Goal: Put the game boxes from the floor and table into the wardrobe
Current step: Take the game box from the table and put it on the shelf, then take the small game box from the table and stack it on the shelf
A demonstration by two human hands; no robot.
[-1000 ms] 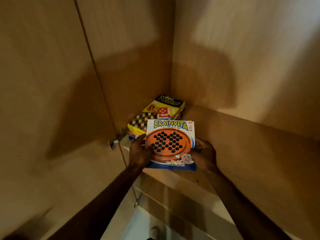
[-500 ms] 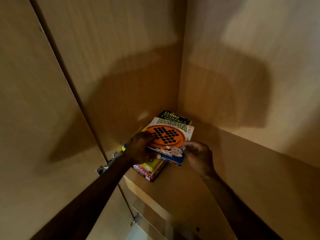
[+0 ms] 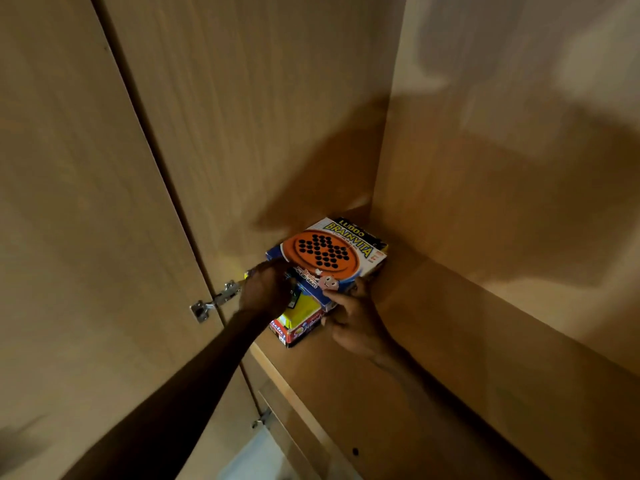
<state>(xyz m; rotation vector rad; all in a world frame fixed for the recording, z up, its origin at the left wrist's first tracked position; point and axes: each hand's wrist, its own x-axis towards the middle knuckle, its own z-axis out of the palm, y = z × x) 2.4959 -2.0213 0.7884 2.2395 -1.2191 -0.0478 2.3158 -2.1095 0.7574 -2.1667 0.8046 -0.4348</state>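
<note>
The Brainvita box (image 3: pixel 325 254), orange board printed on its lid, lies on top of a stack of game boxes (image 3: pixel 299 323) in the back left corner of the wardrobe shelf (image 3: pixel 398 358). A black Ludo box (image 3: pixel 372 235) peeks out behind it. My left hand (image 3: pixel 266 289) holds the Brainvita box at its near left corner. My right hand (image 3: pixel 353 317) pinches its near right corner with thumb and fingers. Both forearms reach up from the bottom of the view.
The open wardrobe door (image 3: pixel 86 237) stands at the left, with metal hinges (image 3: pixel 214 301) beside my left hand. The wardrobe's back wall (image 3: pixel 270 116) and right side wall (image 3: pixel 519 150) close in the corner. Bare shelf runs to the right of the stack.
Both hands carried the Brainvita box forward into the shelf corner and lowered it onto the stack, covering most of the Ludo box. The view moved closer.
</note>
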